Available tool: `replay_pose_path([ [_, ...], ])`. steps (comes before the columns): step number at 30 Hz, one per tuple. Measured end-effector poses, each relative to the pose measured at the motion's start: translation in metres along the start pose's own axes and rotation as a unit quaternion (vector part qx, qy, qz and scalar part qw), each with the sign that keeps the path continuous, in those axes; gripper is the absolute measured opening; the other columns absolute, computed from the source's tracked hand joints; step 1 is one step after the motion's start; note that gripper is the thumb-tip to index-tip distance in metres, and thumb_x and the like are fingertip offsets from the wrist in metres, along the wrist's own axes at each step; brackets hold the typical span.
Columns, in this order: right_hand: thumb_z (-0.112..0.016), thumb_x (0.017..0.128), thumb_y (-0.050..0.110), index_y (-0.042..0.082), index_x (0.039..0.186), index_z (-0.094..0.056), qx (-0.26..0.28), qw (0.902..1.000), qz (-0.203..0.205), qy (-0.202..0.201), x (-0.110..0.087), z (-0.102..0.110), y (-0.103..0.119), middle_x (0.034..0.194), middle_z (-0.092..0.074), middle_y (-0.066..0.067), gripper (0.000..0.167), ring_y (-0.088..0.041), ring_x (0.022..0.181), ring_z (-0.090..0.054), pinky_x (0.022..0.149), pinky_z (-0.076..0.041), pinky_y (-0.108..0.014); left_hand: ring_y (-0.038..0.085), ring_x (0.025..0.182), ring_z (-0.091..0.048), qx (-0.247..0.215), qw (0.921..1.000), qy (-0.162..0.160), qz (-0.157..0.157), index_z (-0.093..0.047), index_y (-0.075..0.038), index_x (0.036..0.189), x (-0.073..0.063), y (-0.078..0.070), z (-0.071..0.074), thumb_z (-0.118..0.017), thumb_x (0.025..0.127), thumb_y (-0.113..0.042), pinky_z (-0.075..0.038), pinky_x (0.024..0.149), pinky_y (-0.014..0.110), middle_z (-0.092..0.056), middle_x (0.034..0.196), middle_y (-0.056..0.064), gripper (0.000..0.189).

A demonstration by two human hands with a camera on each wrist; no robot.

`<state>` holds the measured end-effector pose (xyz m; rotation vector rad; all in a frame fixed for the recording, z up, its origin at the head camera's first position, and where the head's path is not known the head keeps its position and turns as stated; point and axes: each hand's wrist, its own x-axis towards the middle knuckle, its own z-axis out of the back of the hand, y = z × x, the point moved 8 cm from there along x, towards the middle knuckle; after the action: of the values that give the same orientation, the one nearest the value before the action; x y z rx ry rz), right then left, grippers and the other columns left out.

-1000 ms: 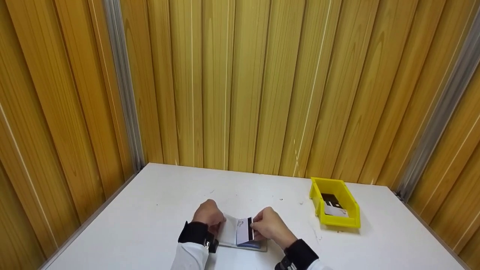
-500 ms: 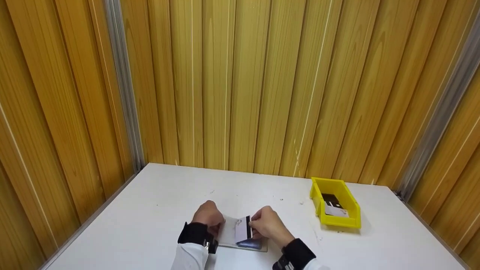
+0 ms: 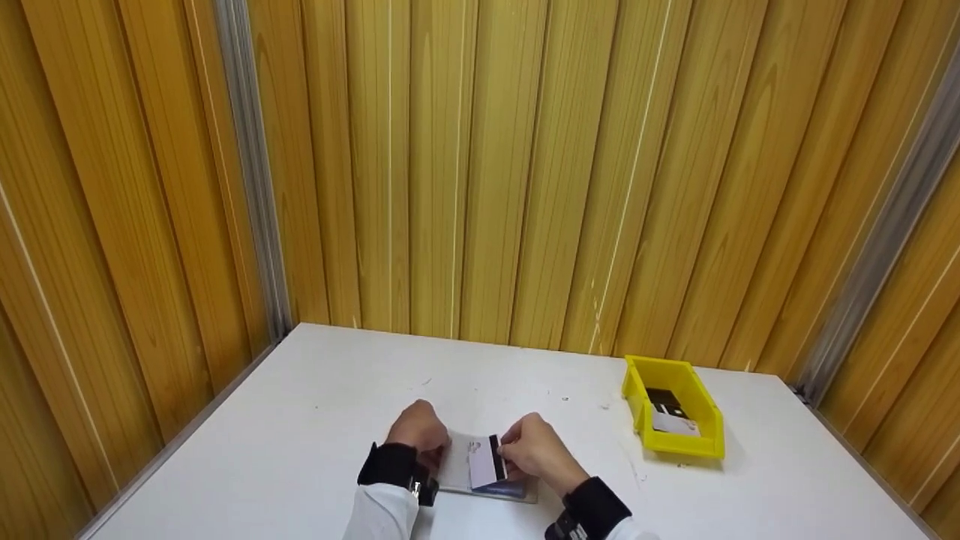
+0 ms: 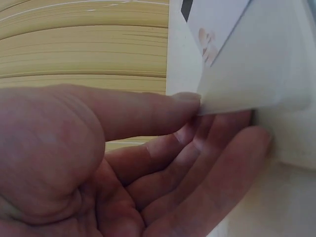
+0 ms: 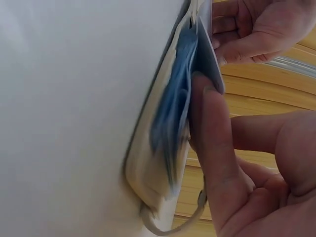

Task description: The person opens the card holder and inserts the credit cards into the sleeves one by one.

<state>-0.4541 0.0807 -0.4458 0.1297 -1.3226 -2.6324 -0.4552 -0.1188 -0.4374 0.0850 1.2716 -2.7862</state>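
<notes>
An open card holder (image 3: 456,480) lies on the white table, its cream cover (image 5: 136,163) and bluish plastic sleeves (image 5: 177,98) seen edge-on in the right wrist view. On its left side, my left hand (image 3: 418,429) pinches the edge of a translucent sleeve page (image 4: 256,59) between thumb and fingers. A white card (image 3: 482,463) with a black stripe and a small print slants over the sleeves. My right hand (image 3: 538,450) pinches this card by its striped right end, thumb on top. In the right wrist view the fingertips sit between card and sleeves.
A yellow bin (image 3: 684,444) stands at the right of the table (image 3: 300,450), with dark and white cards (image 3: 673,424) inside. A strap with a snap (image 5: 190,224) sticks out from the holder. Wood-look panels (image 3: 487,187) rise behind the table.
The card in my right hand has shifted slightly left over the holder; it tilted up half a second ago and lies flatter now. My left hand has stayed at the page edge.
</notes>
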Motion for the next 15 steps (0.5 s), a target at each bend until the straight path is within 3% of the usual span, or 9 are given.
replay_pose_path([
  [5,-0.073,0.090,-0.003,-0.008,0.100,-0.077,-0.036,0.9991,-0.014,-0.013,-0.002,0.009,-0.003,0.082,-0.075,-0.010,0.011,-0.011,0.058,-0.066,0.054,-0.060,-0.026,0.025,0.059,-0.077,0.014,0.9999,0.002,-0.003,-0.070,0.005,0.079,0.000,-0.001,0.000,-0.075,0.085,0.005,-0.062,0.057,0.030,-0.075,0.069,0.017,0.007],
  [15,-0.071,0.094,-0.005,-0.011,0.105,-0.075,-0.002,0.9998,-0.018,0.006,0.001,-0.001,-0.004,0.085,-0.077,-0.012,0.013,-0.011,0.062,-0.071,0.059,-0.064,-0.027,0.016,0.053,-0.073,-0.007,0.9998,0.016,0.003,-0.072,0.004,0.077,0.003,0.009,0.000,-0.079,0.090,-0.002,-0.060,0.057,0.026,-0.075,0.066,0.012,0.016],
])
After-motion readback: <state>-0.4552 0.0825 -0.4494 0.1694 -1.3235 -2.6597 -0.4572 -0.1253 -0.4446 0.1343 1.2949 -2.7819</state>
